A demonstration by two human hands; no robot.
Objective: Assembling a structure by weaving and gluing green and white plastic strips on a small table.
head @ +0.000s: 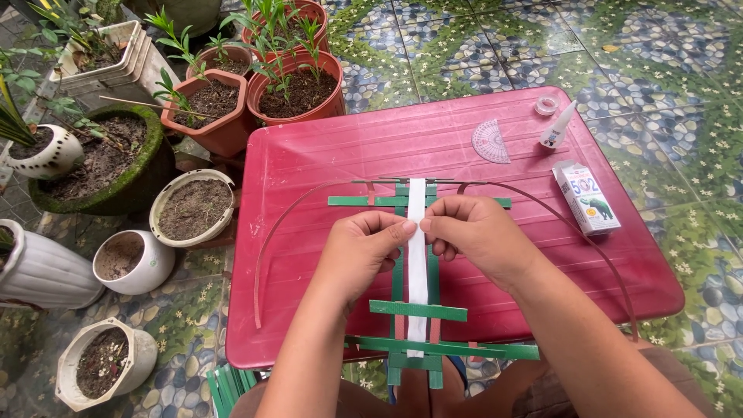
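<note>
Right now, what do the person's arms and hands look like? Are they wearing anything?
The left hand and right hand are bare: no gloves, rings, watch or bracelets that I can see. Both forearms are uncovered too, with no sleeves in view right down to the picture's bottom edge.

We have only one view, from the camera worn on the person's head. It looks steeply down and a little forward, over the person's own forearms, onto a red rectangular plastic table top. The camera is near: the table top fills most of the middle of the picture. Its near edge lies close to the bottom border, above the person's knees, and its far edge runs across the upper part. Beyond the far edge we see a floor of green and blue patterned tiles. Past the left edge we see round terracotta and white plant pots with soil, standing lower than the table top.
</note>
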